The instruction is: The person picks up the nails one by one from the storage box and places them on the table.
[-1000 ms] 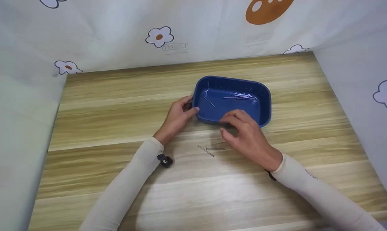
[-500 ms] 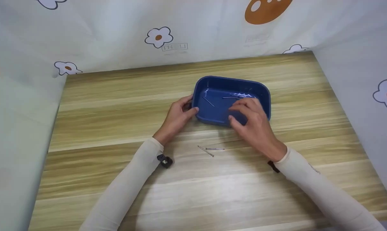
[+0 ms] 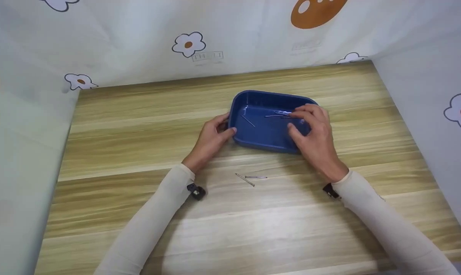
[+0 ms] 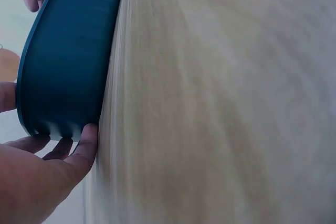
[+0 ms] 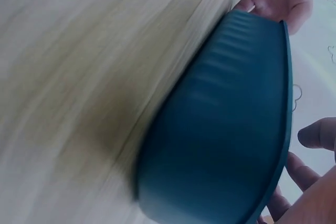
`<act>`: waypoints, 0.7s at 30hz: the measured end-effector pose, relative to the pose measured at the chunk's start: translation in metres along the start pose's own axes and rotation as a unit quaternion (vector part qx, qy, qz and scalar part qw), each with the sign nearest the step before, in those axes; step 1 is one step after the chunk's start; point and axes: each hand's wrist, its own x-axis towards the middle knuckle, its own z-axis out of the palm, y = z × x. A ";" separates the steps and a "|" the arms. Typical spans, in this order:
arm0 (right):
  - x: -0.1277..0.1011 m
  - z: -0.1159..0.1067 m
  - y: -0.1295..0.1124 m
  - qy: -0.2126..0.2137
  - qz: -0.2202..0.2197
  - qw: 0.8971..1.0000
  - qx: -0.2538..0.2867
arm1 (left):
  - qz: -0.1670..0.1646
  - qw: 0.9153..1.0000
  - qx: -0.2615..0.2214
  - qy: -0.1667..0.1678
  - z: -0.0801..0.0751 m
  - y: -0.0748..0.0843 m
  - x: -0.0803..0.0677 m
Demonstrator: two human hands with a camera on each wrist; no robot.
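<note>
Left hand (image 3: 211, 139) grips the short end of the blue rectangular plastic tray (image 3: 270, 131) mid-counter, right hand (image 3: 314, 135) hovers inside with curled fingers (can't tell if pinching a thin metal pin (image 3: 280, 114)), so a bump might tip everything out.

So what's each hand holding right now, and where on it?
The left hand holds the blue tray by its left end rim. Whether the right hand grips anything cannot be told.
</note>
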 end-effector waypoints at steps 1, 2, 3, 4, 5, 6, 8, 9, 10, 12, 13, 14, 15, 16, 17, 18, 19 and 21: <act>0.000 -0.001 0.002 0.005 0.002 1.000 0.000 | 0.000 1.000 0.000 0.000 0.000 0.000 0.000; 0.001 -0.001 0.004 0.009 0.005 1.000 0.000 | 0.000 1.000 0.000 0.001 0.000 0.000 0.000; 0.001 -0.002 0.005 0.012 0.008 1.000 -0.002 | -0.001 1.000 0.001 0.001 0.000 0.000 0.000; 0.001 -0.003 0.007 0.015 0.012 1.000 -0.004 | -0.001 1.000 0.001 0.001 0.001 0.000 0.000; 0.001 -0.003 0.009 0.016 0.017 1.000 -0.006 | -0.001 1.000 0.001 0.001 0.001 0.000 0.000; 0.000 -0.004 0.010 0.017 0.022 1.000 -0.008 | -0.001 1.000 0.002 0.001 0.001 0.000 0.000; 0.000 -0.005 0.012 0.017 0.034 0.999 -0.014 | -0.003 1.000 0.003 0.001 0.000 0.000 0.000; -0.001 -0.006 0.013 0.017 0.041 0.999 -0.015 | -0.004 1.000 0.003 0.000 0.000 0.000 0.000; -0.001 -0.007 0.015 0.016 0.046 0.999 -0.016 | -0.005 1.000 0.002 -0.001 0.000 0.000 0.000; -0.002 -0.008 0.017 0.017 0.055 0.998 -0.017 | -0.008 1.000 0.002 -0.002 0.000 0.000 0.000; -0.003 -0.009 0.018 0.019 0.058 0.998 -0.018 | -0.009 1.000 0.001 -0.003 -0.001 0.000 0.000; -0.003 -0.009 0.019 0.020 0.061 0.998 -0.018 | -0.010 1.000 0.001 -0.004 -0.001 0.000 0.000; -0.003 -0.010 0.020 0.021 0.063 0.998 -0.019 | -0.011 1.000 0.000 -0.004 -0.001 0.000 0.000; -0.004 -0.011 0.021 0.023 0.065 0.997 -0.021 | -0.011 1.000 0.000 -0.004 -0.001 0.000 0.000; -0.004 -0.011 0.023 0.024 0.070 0.997 -0.022 | -0.012 1.000 0.001 -0.003 -0.001 0.000 0.000; -0.005 -0.011 0.024 0.024 0.074 0.997 -0.024 | -0.012 1.000 0.000 -0.002 -0.001 0.000 0.000; -0.005 -0.012 0.025 0.024 0.079 0.996 -0.025 | -0.012 1.000 0.000 -0.001 -0.001 0.000 0.000; -0.005 -0.012 0.027 0.024 0.092 0.995 -0.024 | -0.012 1.000 -0.002 0.001 -0.001 0.001 0.000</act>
